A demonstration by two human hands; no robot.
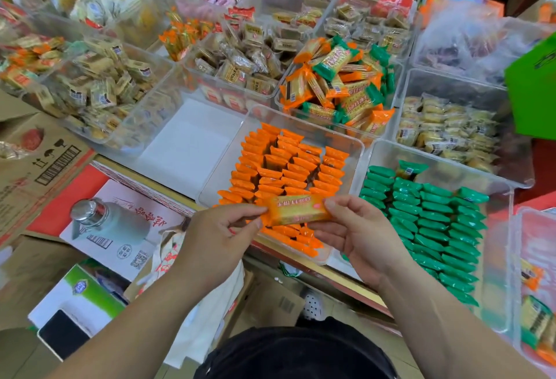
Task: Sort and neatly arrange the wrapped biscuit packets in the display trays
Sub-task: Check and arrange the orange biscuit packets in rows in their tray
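Note:
Both hands hold one orange-wrapped biscuit packet (296,209) flat above the near edge of a clear tray (358,150). My left hand (221,232) pinches its left end and my right hand (361,231) pinches its right end. Inside that tray stand tidy rows of orange packets (285,171). The clear tray to the right (508,198) holds rows of green packets (436,216). Behind them, another tray has a loose mixed heap of orange and green packets (340,80).
Clear bins of beige and yellow wrapped snacks (99,86) (445,129) fill the counter behind. A white tray (186,138) sits left of the orange one. Cardboard boxes (36,162), a flask (102,222) and a green box (535,86) crowd the left and right edges.

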